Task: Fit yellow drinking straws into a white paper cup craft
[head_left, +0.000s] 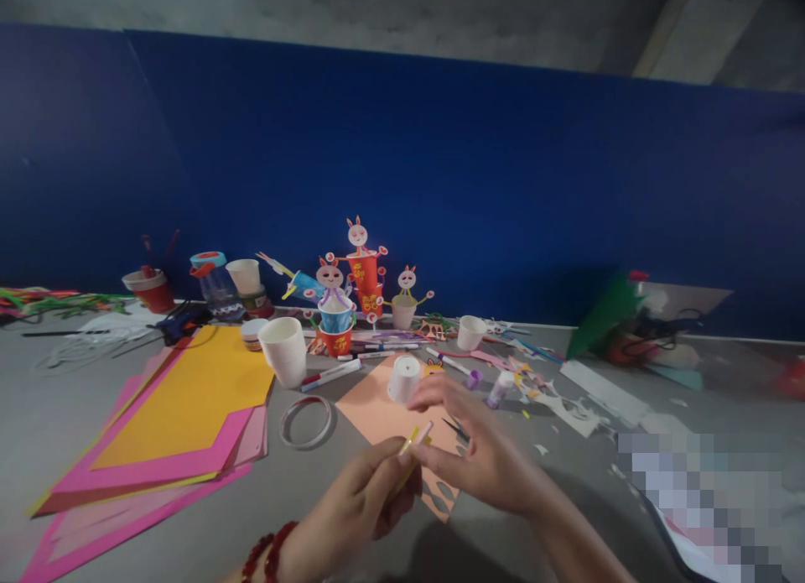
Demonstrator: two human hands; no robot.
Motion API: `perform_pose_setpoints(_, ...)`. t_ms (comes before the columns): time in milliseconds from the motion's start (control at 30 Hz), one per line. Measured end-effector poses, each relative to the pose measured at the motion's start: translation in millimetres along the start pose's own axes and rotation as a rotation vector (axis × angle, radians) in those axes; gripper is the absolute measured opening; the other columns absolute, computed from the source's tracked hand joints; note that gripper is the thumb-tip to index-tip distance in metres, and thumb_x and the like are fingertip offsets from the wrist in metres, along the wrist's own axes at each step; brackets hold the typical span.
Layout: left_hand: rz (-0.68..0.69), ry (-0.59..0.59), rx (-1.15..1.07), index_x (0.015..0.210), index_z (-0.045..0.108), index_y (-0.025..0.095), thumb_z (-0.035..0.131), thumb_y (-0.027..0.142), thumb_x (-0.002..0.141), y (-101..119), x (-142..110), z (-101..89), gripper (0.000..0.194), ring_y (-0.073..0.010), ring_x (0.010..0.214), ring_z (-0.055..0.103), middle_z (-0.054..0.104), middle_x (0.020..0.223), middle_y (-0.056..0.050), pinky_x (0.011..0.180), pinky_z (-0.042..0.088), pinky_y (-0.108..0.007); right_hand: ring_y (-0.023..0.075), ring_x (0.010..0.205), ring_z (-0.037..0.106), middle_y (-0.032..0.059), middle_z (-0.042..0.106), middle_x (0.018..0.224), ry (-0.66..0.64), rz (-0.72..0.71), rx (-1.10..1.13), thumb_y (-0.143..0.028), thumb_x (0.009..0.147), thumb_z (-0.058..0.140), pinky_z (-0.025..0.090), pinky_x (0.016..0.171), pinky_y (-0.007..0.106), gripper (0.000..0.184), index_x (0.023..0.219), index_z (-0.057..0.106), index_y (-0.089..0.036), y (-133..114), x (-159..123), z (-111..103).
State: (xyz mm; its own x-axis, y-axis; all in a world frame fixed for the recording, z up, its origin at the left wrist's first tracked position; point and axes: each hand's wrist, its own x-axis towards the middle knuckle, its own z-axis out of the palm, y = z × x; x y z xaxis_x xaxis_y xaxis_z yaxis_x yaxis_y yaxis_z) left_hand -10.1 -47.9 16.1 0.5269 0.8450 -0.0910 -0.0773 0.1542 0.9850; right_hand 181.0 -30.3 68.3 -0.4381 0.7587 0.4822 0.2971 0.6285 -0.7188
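My left hand [365, 503], with a red bead bracelet at the wrist, is closed in a pinch on a thin yellow strip [408, 442]. My right hand [478, 453] pinches the strip's pale far end, its other fingers spread. Both hands hover over a peach paper sheet [371, 411] with holes cut out of its near edge. A small overturned white paper cup [403, 377] stands on that sheet just beyond my right fingers.
A stack of yellow and pink paper [182, 415] lies at left, with a white cup [284, 351] and a tape ring [305, 421] beside it. Bunny cup figures [352, 294] stand at the back. Markers [330, 375], a glue stick [500, 390] and paper scraps [566, 407] lie scattered at right.
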Motion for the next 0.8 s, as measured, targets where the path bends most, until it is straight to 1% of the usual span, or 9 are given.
perform_pose_setpoints(67,-0.023,-0.016,0.037,0.078,0.052,0.017,0.045,0.058,0.095,2,1,0.9,0.045,-0.0065,0.050,0.031,0.041,0.061,0.005,0.045,0.021,-0.020,0.0194,0.111,0.055,0.0027,0.061,0.116,-0.028,-0.067,-0.040,-0.008,0.083,0.062,0.041,0.096,0.031,0.031,0.108,0.058,-0.025,-6,2,-1)
perform_pose_setpoints(100,-0.033,-0.025,0.066,0.077,0.052,0.017,0.046,0.059,0.094,4,1,1.9,0.045,-0.0069,0.051,0.032,0.042,0.063,0.005,0.046,0.021,-0.021,0.0191,0.108,0.057,0.0022,0.062,0.112,-0.052,-0.076,-0.059,-0.008,0.083,0.061,0.041,0.093,0.031,0.028,0.105,0.058,-0.024,-8,3,-1)
perform_pose_setpoints(200,-0.043,-0.034,0.143,0.077,0.050,0.017,0.049,0.061,0.092,12,0,5.9,0.046,-0.0077,0.053,0.031,0.042,0.064,0.004,0.046,0.020,-0.022,0.0168,0.090,0.060,-0.0009,0.065,0.094,-0.092,-0.031,-0.126,-0.006,0.082,0.061,0.043,0.082,0.029,0.022,0.095,0.058,-0.022,-12,7,0)
perform_pose_setpoints(300,-0.054,-0.039,0.174,0.077,0.049,0.018,0.047,0.062,0.092,17,-1,8.7,0.046,-0.0080,0.053,0.030,0.040,0.064,0.005,0.046,0.019,-0.023,0.0148,0.080,0.058,-0.0022,0.063,0.085,-0.072,0.017,-0.122,-0.005,0.082,0.059,0.042,0.073,0.026,0.019,0.092,0.058,-0.022,-13,8,0)
perform_pose_setpoints(400,-0.061,-0.055,0.218,0.077,0.050,0.017,0.044,0.062,0.093,19,-2,8.1,0.048,-0.0081,0.051,0.030,0.039,0.062,0.005,0.046,0.019,-0.023,0.0157,0.087,0.058,0.0003,0.061,0.091,-0.058,-0.034,-0.047,-0.007,0.086,0.056,0.044,0.077,0.027,0.016,0.092,0.060,-0.021,-13,7,-4)
perform_pose_setpoints(467,-0.058,-0.068,0.242,0.077,0.051,0.017,0.043,0.060,0.094,20,-2,6.4,0.047,-0.0079,0.051,0.029,0.039,0.061,0.005,0.046,0.020,-0.023,0.0169,0.095,0.058,0.0021,0.061,0.100,-0.098,-0.085,-0.048,-0.006,0.084,0.058,0.044,0.083,0.028,0.017,0.091,0.063,-0.021,-15,5,-8)
perform_pose_setpoints(533,-0.043,-0.088,0.240,0.077,0.050,0.017,0.042,0.058,0.095,20,-2,4.6,0.046,-0.0075,0.050,0.028,0.039,0.061,0.006,0.046,0.020,-0.023,0.0176,0.100,0.057,0.0023,0.060,0.107,-0.152,-0.114,-0.106,-0.004,0.082,0.060,0.043,0.086,0.029,0.020,0.088,0.065,-0.022,-16,3,-11)
perform_pose_setpoints(667,-0.017,-0.136,0.223,0.078,0.048,0.018,0.040,0.056,0.097,19,-3,1.9,0.044,-0.0073,0.049,0.026,0.037,0.060,0.006,0.046,0.020,-0.023,0.0180,0.098,0.056,0.0017,0.061,0.102,-0.185,-0.132,-0.237,-0.005,0.084,0.061,0.041,0.085,0.031,0.018,0.086,0.067,-0.022,-18,1,-12)
perform_pose_setpoints(800,-0.011,-0.138,0.307,0.079,0.049,0.017,0.038,0.054,0.098,18,-3,-0.5,0.044,-0.0081,0.052,0.029,0.039,0.063,0.005,0.047,0.022,-0.022,0.0178,0.093,0.058,0.0013,0.064,0.096,-0.210,-0.093,-0.291,-0.008,0.085,0.063,0.040,0.084,0.032,0.013,0.089,0.066,-0.020,-20,2,-11)
